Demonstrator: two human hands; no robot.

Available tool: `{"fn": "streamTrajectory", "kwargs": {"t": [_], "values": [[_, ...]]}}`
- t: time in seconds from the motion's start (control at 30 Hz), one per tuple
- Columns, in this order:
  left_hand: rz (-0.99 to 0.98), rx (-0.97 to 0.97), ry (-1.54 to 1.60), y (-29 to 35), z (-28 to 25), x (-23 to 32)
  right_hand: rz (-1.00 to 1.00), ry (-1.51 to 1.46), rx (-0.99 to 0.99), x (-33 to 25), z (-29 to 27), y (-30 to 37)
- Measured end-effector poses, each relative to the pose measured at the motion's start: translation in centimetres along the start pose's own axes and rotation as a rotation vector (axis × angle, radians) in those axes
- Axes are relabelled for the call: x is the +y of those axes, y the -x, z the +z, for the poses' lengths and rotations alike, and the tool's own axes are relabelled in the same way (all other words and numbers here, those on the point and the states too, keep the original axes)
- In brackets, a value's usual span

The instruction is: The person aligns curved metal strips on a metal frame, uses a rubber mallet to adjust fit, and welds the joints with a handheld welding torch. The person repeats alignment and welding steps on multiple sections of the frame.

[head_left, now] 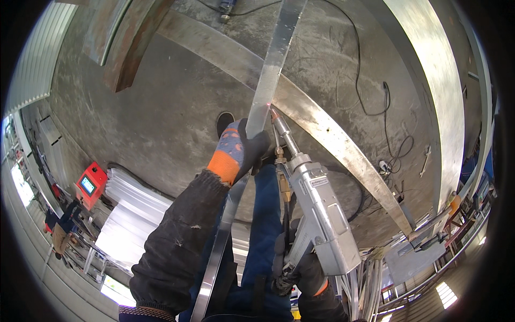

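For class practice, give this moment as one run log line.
left hand: gripping metal strip | right hand: holding silver torch | tip: near strip edge

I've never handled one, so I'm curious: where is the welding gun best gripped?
Probably by its slim handle, coming from the wearer's side: it branches off the bulky silver body, behind the copper-coloured nozzle, which points away. The right hand grips there.

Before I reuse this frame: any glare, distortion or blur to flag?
Head view: strong glare on the wide metal strip at right; head view: fisheye bows edges toward the rim; head view: grey handheld tool and left hand look reasonably sharp, right hand dark, little detail.
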State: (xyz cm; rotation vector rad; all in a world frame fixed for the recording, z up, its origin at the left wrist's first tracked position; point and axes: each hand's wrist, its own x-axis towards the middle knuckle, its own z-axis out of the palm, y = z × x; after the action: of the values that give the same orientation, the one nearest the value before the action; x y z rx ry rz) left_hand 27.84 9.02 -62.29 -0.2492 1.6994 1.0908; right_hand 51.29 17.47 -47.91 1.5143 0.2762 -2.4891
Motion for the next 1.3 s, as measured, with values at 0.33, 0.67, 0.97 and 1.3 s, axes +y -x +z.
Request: {"fn": "streamTrajectory", "kwargs": {"t": [0.33,0.67,0.97,1.3], "values": [[0.033,0.031,-0.164,-0.5,-0.4,-0.5,-0.115,0.254,-0.064,-0.3,1.4,-0.1],[0.023,0.021,-0.142,-0.7,-0.4,-1.8,-0.018,0.210,0.030,0.5,0.0,0.0],[0.148,0.023,-0.384,-2.8,-1.0,-6.0,0.025,0.169,-0.066,0.2,0.0,-0.7],[0.664,0.178,-0.812,-4.0,-1.5,-8.7,0.079,0.110,0.031,0.8,-0.5,-0.1]]}}
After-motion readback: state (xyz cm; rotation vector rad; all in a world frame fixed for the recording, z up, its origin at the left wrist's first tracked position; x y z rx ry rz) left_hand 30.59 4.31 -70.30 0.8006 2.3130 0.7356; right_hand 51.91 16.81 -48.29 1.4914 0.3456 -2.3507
